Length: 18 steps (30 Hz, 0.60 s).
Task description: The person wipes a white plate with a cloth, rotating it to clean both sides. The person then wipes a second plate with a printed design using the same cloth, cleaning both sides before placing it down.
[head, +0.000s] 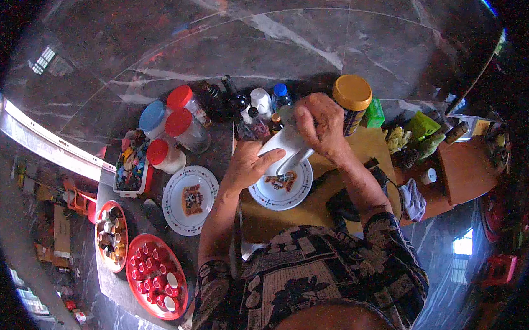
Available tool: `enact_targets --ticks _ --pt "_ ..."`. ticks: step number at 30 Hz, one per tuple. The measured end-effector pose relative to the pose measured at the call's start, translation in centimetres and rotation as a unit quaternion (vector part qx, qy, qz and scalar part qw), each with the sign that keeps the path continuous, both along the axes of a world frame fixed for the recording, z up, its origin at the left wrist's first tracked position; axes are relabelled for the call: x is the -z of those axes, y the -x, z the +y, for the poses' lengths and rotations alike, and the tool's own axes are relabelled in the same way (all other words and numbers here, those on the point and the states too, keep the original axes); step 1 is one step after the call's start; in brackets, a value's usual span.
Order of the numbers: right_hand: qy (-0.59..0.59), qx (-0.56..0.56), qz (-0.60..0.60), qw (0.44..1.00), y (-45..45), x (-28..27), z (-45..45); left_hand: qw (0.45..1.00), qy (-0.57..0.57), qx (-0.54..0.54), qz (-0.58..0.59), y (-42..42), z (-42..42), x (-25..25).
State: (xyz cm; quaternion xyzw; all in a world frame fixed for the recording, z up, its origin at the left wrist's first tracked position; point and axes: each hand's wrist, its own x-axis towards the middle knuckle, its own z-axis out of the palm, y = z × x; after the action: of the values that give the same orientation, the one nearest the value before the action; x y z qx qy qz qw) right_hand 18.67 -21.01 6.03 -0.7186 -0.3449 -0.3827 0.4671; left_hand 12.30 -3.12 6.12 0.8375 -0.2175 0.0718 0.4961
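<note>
Both my hands are on a white cloth [277, 142], held up over the near half of the picture's middle. My left hand [249, 163] grips its lower left part, the thumb lying across it. Higher and to the right, my right hand [319, 123] is curled, its fingers bunched at the cloth's upper end. Partly below the cloth, a white plate with a patterned rim [280, 199] and a printed picture in its middle lies on a wooden board [370, 142]. A similar plate [178, 226] lies to the left of my left forearm.
Lidded plastic jars [157, 152], several bottles [281, 91] and a yellow-lidded tub [352, 92] stand along the back. Left are a container of colourful small items [134, 170] and two red trays [133, 299] of small cups. A crumpled cloth [412, 199] lies at right.
</note>
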Motion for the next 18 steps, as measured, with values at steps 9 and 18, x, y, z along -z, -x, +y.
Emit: enact_targets --ticks 9,18 --pt "-0.253 0.04 0.331 0.908 -4.1 2.8 -4.0 0.952 0.291 -0.048 0.08 -0.4 1.0 0.8" --pt "-0.408 -0.048 0.378 0.83 -5.6 7.0 -4.0 0.848 0.515 -0.124 0.029 -2.5 -0.4 2.6"
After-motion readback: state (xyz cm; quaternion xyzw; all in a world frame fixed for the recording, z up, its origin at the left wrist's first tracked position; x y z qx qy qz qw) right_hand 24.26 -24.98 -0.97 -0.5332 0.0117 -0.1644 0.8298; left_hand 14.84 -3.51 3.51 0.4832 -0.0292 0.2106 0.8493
